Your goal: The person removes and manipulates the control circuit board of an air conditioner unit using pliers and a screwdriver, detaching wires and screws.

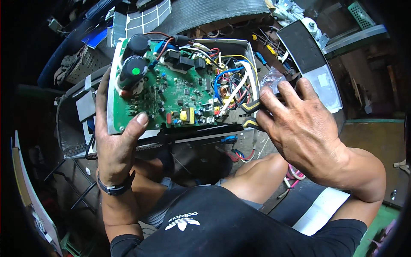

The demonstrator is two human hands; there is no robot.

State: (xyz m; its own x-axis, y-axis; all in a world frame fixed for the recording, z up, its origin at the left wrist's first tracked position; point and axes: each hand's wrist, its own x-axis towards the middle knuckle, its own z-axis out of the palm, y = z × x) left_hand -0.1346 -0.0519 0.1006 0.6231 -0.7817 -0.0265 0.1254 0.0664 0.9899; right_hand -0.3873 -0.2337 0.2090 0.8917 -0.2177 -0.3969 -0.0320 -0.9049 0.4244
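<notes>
A green circuit board (pixel 175 88) with large black capacitors (pixel 132 72) is tilted up in front of me. My left hand (pixel 117 137) is closed on its left edge, the thumb over the near corner and the fingers behind. In my right hand (pixel 299 124) are pliers with black and yellow handles (pixel 251 106). Their metal head points left at the board's right end, near a bundle of coloured wires (pixel 233 81). Whether the jaws touch a wire, I cannot tell. Behind the wires stands the rim of a metal housing (pixel 231 41).
A dark box with a white lower part (pixel 306 51) stands at the back right, beside scattered hand tools (pixel 267 47). A blue connector with loose wires (pixel 229 139) hangs below the board. To the left is a dark casing (pixel 70 128); a corrugated sheet (pixel 214 17) lies at the back.
</notes>
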